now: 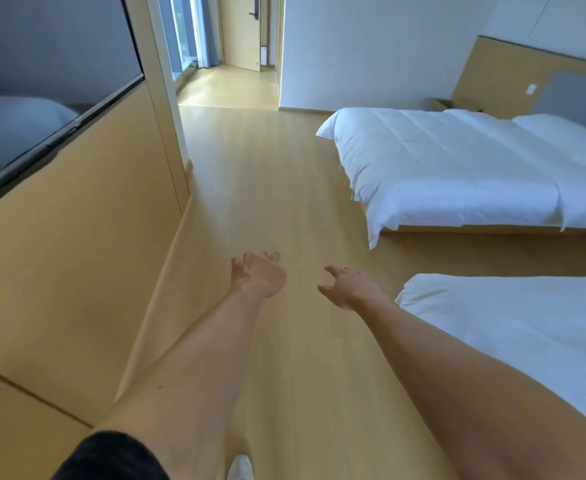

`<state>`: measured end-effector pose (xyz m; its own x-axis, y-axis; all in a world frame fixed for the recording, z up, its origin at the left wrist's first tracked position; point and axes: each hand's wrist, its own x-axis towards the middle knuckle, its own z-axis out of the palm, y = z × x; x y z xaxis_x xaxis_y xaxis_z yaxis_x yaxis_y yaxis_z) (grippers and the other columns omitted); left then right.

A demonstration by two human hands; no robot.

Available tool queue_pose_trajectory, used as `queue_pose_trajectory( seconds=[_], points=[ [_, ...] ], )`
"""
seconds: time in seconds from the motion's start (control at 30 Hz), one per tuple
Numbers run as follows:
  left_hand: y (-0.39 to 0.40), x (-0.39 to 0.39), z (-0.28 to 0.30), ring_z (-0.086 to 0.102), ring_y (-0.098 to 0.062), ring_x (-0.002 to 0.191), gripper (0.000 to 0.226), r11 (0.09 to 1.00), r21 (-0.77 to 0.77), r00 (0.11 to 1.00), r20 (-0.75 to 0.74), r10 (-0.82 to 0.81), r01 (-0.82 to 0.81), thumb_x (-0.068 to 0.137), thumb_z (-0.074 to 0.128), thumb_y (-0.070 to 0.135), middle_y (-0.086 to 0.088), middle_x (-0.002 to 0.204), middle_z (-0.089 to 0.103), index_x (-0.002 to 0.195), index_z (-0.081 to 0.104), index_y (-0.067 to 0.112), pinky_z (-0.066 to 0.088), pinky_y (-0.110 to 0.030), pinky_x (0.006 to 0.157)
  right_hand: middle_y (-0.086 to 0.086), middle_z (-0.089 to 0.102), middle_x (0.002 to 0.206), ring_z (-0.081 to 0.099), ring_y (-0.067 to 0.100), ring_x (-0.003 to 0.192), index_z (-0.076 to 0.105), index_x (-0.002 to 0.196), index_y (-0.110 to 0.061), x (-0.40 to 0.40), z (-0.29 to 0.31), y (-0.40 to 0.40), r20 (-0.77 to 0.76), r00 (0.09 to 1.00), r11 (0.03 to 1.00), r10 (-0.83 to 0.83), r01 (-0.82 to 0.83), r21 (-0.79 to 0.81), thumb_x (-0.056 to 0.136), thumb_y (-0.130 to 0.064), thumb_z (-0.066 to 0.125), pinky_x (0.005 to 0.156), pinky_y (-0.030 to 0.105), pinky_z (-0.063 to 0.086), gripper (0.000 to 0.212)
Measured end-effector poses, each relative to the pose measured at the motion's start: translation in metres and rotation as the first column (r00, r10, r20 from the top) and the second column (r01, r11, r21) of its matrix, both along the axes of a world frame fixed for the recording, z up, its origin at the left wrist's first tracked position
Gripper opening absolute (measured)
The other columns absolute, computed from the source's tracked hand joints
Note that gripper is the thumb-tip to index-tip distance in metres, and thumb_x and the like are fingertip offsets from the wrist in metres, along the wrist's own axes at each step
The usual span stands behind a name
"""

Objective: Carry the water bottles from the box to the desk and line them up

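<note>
- Both hands empty. Left hand (259, 276) held out ahead, fingers loosely spread, nothing in it. Right hand (348, 287) likewise out in front, fingers relaxed and slightly curved, holding nothing.
- No water bottles in view anywhere. No desk visible either.
- A cardboard box (452, 105) sits at the far side of the room, behind the far bed (457, 171), against the headboard panel (502, 77). Only its top edge and open flaps show; contents hidden. Likely the task's box, but that is a guess.
- Key relation: box lies forward and to the right of both hands, well apart from them, with the far bed between. Right hand is on the nearer side.
- Near bed (526, 334) lies just beside the right forearm. Open wood floor (260, 188) runs ahead between the wall panel (77, 237) on the left and the beds.
- A shoe (240, 467) shows at the bottom edge.
- Judgement: the person is in transit, unloaded. Reaching the box calls for walking forward and turning right past the foot of the far bed.
</note>
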<state>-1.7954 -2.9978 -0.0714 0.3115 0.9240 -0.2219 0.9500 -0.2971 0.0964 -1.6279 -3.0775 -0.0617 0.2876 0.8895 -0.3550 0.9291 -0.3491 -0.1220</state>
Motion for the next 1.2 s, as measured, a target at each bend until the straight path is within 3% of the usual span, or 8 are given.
queue_pose_trajectory(
  seconds=[0.2,0.6,0.9,1.2],
  points=[
    [0.096,-0.004,0.001,0.040,-0.026,0.138,0.046,0.999,-0.020,0.999,-0.025,-0.029,0.029,0.103,0.032,0.033,-0.002,0.150,0.045,0.147,0.042,0.029,0.030,-0.044,0.110,0.006,0.035,0.159,0.032,0.028,0.145,0.024,0.157,-0.031,0.004,0.008,0.081,0.041,0.998,0.999,-0.036,0.037,-0.028,0.102,-0.055,0.037,0.116,0.044,0.031,0.062],
    [0.224,0.027,-0.008,0.015,-0.024,0.154,0.055,0.985,-0.159,0.995,-0.054,-0.082,0.072,0.105,0.030,0.042,0.004,0.168,0.016,0.159,0.025,0.031,0.009,-0.052,0.122,0.006,0.023,0.165,0.016,0.025,0.153,0.015,0.159,-0.034,0.045,-0.009,0.211,0.024,0.997,0.997,-0.067,0.068,-0.048,0.099,-0.062,0.036,0.122,0.045,0.020,0.069],
    [0.357,0.098,-0.015,0.010,-0.023,0.155,0.057,0.984,-0.176,0.998,-0.063,-0.007,-0.004,0.104,0.030,0.044,0.005,0.169,0.011,0.159,0.021,0.033,0.006,-0.052,0.122,0.005,0.015,0.167,0.011,0.025,0.154,0.011,0.160,-0.036,0.119,-0.026,0.361,-0.038,0.999,0.998,-0.009,0.006,-0.066,0.098,-0.063,0.039,0.124,0.046,0.015,0.072],
    [0.474,0.174,-0.004,0.013,-0.023,0.154,0.055,0.980,-0.183,0.995,-0.076,0.070,-0.083,0.104,0.030,0.040,0.004,0.168,0.017,0.158,0.025,0.033,0.008,-0.052,0.121,0.006,0.021,0.166,0.015,0.025,0.154,0.015,0.159,-0.035,0.205,-0.027,0.492,-0.070,0.996,0.996,0.049,-0.054,-0.070,0.097,-0.064,0.040,0.123,0.047,0.017,0.072]
  ],
)
